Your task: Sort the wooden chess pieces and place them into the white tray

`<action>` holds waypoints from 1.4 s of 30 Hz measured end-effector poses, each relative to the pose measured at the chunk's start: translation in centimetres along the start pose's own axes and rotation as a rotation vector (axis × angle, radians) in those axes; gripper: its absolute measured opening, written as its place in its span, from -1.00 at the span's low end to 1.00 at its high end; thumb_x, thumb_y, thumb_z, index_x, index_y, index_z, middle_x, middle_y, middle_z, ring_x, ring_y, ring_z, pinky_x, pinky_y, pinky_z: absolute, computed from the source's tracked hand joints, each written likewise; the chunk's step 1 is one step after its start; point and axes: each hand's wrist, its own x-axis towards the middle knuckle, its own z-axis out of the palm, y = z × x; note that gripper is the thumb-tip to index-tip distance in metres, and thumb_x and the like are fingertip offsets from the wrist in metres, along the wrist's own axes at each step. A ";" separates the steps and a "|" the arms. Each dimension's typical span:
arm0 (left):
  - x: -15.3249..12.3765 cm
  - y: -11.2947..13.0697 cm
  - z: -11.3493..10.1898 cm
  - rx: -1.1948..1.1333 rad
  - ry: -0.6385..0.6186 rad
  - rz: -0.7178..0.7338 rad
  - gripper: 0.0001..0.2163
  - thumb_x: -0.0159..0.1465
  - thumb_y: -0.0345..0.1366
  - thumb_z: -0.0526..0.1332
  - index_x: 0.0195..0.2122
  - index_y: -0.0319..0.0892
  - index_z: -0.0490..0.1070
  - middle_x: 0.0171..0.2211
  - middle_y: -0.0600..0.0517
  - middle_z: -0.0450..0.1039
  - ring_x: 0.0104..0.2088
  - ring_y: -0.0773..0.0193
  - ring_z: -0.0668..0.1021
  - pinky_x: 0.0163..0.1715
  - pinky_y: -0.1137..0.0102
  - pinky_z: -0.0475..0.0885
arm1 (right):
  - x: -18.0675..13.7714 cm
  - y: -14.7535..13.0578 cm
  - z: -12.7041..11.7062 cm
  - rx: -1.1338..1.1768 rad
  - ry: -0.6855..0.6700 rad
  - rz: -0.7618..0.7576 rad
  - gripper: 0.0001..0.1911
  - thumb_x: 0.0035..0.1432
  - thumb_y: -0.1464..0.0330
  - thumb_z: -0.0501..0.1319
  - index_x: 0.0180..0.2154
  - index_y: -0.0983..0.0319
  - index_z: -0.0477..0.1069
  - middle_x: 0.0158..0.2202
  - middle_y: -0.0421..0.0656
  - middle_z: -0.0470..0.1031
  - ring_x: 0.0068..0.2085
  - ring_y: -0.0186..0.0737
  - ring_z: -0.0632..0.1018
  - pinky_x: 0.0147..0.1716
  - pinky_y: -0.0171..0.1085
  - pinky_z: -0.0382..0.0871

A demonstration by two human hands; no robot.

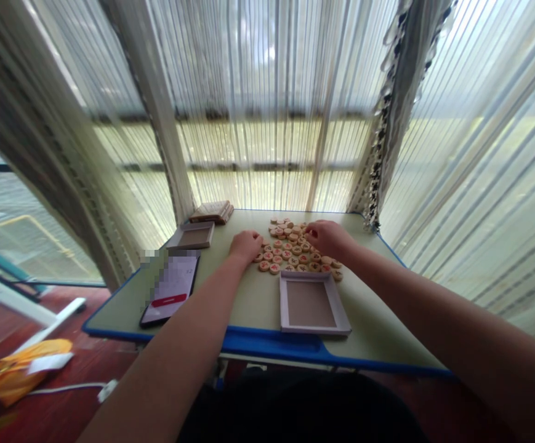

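Note:
Round wooden Chinese chess pieces (287,254), marked with red or black characters, lie spread across the middle of the table. Some at the far side of the group rest on top of others. At the left edge of the group is my left hand (247,245), its fingers curled and closed by the outer pieces. My right hand (329,237) reaches in from the right, with thumb and fingers pinched together among the pieces. What either hand holds, if anything, is hidden by the fingers.
A shallow open box (338,301) stands just in front of the pieces. To the left are a tablet (172,288), a second box half (209,235) and a folded board or book (212,211). The table (258,307) has a blue rim; curtains (267,147) hang behind.

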 end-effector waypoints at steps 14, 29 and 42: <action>0.7 -1.2 0.9 -0.325 -0.066 0.085 -0.72 0.07 -0.11 0.20 -0.29 -0.17 0.50 -0.32 0.00 0.54 -0.32 0.26 0.54 -0.33 0.46 0.39 | 6.5 1.0 0.2 0.314 -0.306 0.063 -0.70 -0.08 0.20 0.23 -0.31 0.21 0.55 -0.41 -0.16 0.54 -0.43 -0.30 0.47 -0.44 -0.35 0.26; 0.1 -0.3 0.4 -0.344 -0.102 0.032 -0.77 0.01 -0.40 0.14 -0.34 -0.18 0.54 -0.47 0.04 0.52 -0.54 0.38 0.47 -0.52 0.52 0.34 | 6.8 1.8 0.7 0.217 -0.376 -0.061 -0.73 -0.14 0.18 0.26 -0.37 0.17 0.54 -0.50 -0.24 0.50 -0.47 -0.33 0.44 -0.50 -0.36 0.20; 0.5 -0.4 0.8 -0.309 -0.001 0.008 -0.75 0.06 -0.37 0.09 -0.30 -0.18 0.53 -0.44 0.01 0.53 -0.47 0.32 0.52 -0.41 0.47 0.38 | 6.1 1.3 1.2 0.178 -0.411 -0.114 -0.75 -0.09 0.31 0.23 -0.30 0.20 0.54 -0.43 -0.20 0.55 -0.47 -0.30 0.45 -0.47 -0.34 0.23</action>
